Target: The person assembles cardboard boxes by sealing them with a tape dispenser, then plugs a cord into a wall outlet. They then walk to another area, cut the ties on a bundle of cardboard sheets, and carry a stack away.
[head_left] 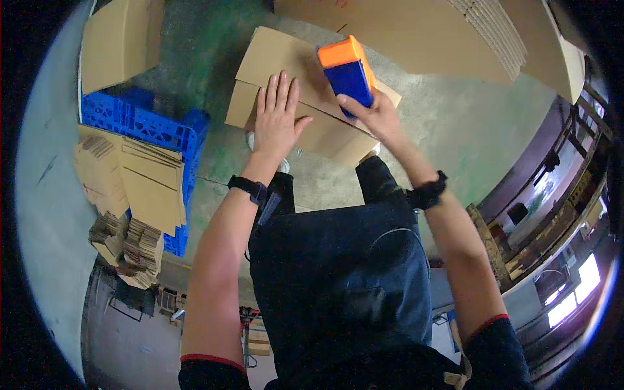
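Right hand (374,116) grips tape dispenser (348,73) on box (279,62).

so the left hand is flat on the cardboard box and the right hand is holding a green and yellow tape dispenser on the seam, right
Not quite: the colour is wrong. In the head view the tape dispenser is orange and blue, not green and yellow. The rest holds: the left hand lies flat on the cardboard box, and the right hand holds the dispenser on the seam.

A grey-green concrete floor (468,123) bears a blue plastic pallet (146,123) stacked with flat cardboard (140,185).
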Demonstrator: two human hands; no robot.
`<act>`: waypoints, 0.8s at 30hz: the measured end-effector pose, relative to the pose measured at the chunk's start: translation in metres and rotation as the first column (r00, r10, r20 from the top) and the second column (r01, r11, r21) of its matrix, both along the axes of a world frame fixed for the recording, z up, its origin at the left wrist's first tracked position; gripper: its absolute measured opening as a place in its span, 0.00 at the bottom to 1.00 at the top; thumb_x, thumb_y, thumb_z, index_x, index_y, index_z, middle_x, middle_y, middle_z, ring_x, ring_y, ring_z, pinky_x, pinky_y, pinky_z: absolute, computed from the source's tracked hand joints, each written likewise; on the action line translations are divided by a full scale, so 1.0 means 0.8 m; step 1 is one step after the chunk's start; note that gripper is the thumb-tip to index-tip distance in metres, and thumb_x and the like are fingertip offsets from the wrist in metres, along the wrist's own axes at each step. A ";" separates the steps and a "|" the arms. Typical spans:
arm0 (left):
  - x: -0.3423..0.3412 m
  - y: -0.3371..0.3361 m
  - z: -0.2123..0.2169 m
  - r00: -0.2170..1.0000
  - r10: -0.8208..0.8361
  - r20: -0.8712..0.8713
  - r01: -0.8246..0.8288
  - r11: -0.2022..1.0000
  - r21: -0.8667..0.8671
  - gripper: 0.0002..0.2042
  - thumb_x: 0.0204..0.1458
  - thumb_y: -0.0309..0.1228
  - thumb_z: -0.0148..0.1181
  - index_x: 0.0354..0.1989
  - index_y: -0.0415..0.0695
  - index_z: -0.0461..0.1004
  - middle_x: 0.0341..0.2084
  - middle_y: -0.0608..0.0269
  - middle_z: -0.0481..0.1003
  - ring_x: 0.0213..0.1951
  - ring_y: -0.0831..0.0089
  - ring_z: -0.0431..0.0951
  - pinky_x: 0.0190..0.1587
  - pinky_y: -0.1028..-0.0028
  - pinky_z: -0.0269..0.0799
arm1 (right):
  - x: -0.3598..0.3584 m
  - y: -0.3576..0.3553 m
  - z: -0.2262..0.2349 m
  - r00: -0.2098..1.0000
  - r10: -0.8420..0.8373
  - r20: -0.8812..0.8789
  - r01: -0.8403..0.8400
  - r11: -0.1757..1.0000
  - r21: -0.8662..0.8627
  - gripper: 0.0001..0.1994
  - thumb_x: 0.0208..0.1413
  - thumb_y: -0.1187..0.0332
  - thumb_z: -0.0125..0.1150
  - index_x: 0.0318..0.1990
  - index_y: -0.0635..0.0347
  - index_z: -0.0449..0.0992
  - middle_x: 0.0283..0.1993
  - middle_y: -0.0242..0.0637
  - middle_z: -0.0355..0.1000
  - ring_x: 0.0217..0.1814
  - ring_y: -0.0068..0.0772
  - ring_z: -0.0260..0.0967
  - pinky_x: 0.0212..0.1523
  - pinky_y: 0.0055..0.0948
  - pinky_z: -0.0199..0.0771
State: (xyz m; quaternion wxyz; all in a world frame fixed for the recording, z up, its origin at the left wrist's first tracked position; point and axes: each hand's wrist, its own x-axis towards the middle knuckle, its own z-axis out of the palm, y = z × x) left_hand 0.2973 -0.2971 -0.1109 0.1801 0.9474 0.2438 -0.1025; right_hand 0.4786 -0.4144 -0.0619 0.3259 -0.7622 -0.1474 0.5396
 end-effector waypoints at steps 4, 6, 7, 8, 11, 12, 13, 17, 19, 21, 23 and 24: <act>-0.011 0.003 -0.016 0.999 -0.023 -0.036 0.024 0.999 0.042 0.38 0.50 0.50 0.53 0.66 0.43 0.49 0.66 0.55 0.47 0.67 0.55 0.44 0.66 0.54 0.41 | 0.013 -0.001 0.056 0.904 -0.007 -0.427 0.019 1.000 0.023 0.24 0.47 0.47 0.65 0.28 0.65 0.75 0.21 0.31 0.70 0.23 0.20 0.67 0.26 0.21 0.67; 0.004 0.001 -0.015 0.998 -0.041 -0.046 0.044 0.997 0.061 0.38 0.50 0.50 0.52 0.66 0.43 0.48 0.66 0.53 0.46 0.68 0.56 0.44 0.66 0.55 0.41 | 0.010 -0.031 0.016 0.931 0.073 -0.356 -0.048 0.996 0.078 0.25 0.46 0.47 0.66 0.29 0.67 0.76 0.22 0.34 0.71 0.23 0.21 0.69 0.26 0.23 0.69; 0.005 0.002 -0.010 0.996 -0.053 -0.071 0.056 0.998 0.038 0.38 0.50 0.49 0.53 0.66 0.43 0.48 0.66 0.52 0.45 0.68 0.56 0.43 0.67 0.56 0.40 | 0.006 -0.047 -0.006 0.961 0.211 -0.181 -0.204 0.977 0.054 0.25 0.44 0.47 0.67 0.30 0.67 0.77 0.22 0.35 0.72 0.24 0.22 0.69 0.27 0.24 0.70; 0.008 0.006 -0.006 0.994 -0.063 -0.092 0.065 0.998 0.021 0.38 0.50 0.47 0.55 0.66 0.43 0.48 0.67 0.51 0.44 0.68 0.56 0.41 0.67 0.56 0.39 | 0.002 -0.062 -0.025 0.936 0.351 0.000 -0.351 0.936 0.006 0.25 0.43 0.48 0.68 0.31 0.67 0.78 0.22 0.36 0.72 0.24 0.22 0.70 0.28 0.25 0.71; -0.002 0.015 0.016 0.895 0.432 0.114 -0.309 0.784 -0.538 0.30 0.54 0.40 0.54 0.64 0.44 0.52 0.56 0.52 0.63 0.61 0.61 0.60 0.61 0.57 0.55 | -0.008 -0.097 -0.038 0.974 0.186 -0.131 -0.197 0.978 -0.076 0.25 0.40 0.50 0.71 0.34 0.66 0.79 0.24 0.38 0.75 0.26 0.24 0.72 0.32 0.26 0.72; -0.003 0.023 0.024 0.575 0.815 -0.070 -0.354 0.171 -0.919 0.26 0.56 0.39 0.53 0.61 0.44 0.56 0.50 0.54 0.70 0.56 0.64 0.67 0.58 0.58 0.61 | -0.005 -0.098 -0.038 0.975 0.139 -0.172 -0.145 0.989 -0.022 0.25 0.39 0.51 0.72 0.35 0.66 0.79 0.25 0.38 0.75 0.26 0.24 0.72 0.33 0.25 0.73; -0.002 0.021 0.035 0.366 0.911 -0.187 -0.334 -0.059 -0.941 0.20 0.57 0.39 0.53 0.54 0.44 0.63 0.40 0.61 0.75 0.45 0.72 0.75 0.48 0.63 0.70 | -0.006 -0.106 -0.044 0.983 0.165 -0.084 -0.164 0.986 0.024 0.24 0.40 0.52 0.71 0.36 0.66 0.79 0.26 0.37 0.76 0.27 0.22 0.72 0.33 0.25 0.73; 0.011 0.002 0.038 0.496 0.588 -0.639 -0.347 -0.541 -0.766 0.13 0.56 0.36 0.52 0.48 0.45 0.70 0.41 0.60 0.74 0.43 0.72 0.75 0.45 0.69 0.71 | -0.011 -0.098 -0.046 0.985 0.079 -0.151 -0.057 0.988 0.143 0.24 0.41 0.52 0.71 0.37 0.66 0.79 0.25 0.37 0.75 0.27 0.22 0.71 0.33 0.25 0.72; 0.011 -0.008 0.019 0.568 0.570 -0.594 -0.293 -0.535 -0.793 0.14 0.56 0.36 0.52 0.48 0.43 0.70 0.41 0.61 0.74 0.43 0.72 0.75 0.45 0.69 0.71 | -0.009 -0.088 -0.039 0.980 0.142 -0.137 -0.130 0.987 0.093 0.24 0.41 0.52 0.71 0.36 0.67 0.79 0.25 0.37 0.75 0.27 0.23 0.71 0.33 0.25 0.72; 0.011 -0.009 -0.004 0.587 0.587 -0.557 -0.302 -0.479 -0.824 0.15 0.54 0.32 0.55 0.47 0.37 0.71 0.41 0.60 0.74 0.42 0.73 0.75 0.41 0.71 0.72 | -0.014 -0.075 -0.036 0.958 0.276 -0.073 -0.278 0.960 -0.020 0.19 0.46 0.59 0.69 0.35 0.69 0.78 0.24 0.32 0.74 0.28 0.18 0.69 0.33 0.23 0.71; 0.007 0.001 -0.006 0.527 0.663 -0.531 -0.411 -0.349 -0.842 0.13 0.53 0.30 0.55 0.45 0.37 0.73 0.39 0.60 0.76 0.39 0.73 0.76 0.40 0.73 0.72 | -0.014 -0.065 -0.027 0.955 0.284 -0.080 -0.283 0.959 0.022 0.19 0.46 0.58 0.69 0.34 0.69 0.78 0.24 0.32 0.74 0.28 0.18 0.69 0.33 0.23 0.71; 0.014 0.010 -0.001 0.482 0.726 -0.490 -0.511 -0.222 -0.830 0.12 0.52 0.28 0.55 0.43 0.37 0.75 0.36 0.60 0.77 0.37 0.74 0.76 0.39 0.74 0.72 | -0.010 -0.059 -0.018 0.955 0.287 -0.078 -0.284 0.957 0.052 0.19 0.45 0.58 0.70 0.34 0.69 0.78 0.23 0.32 0.74 0.28 0.17 0.69 0.32 0.22 0.71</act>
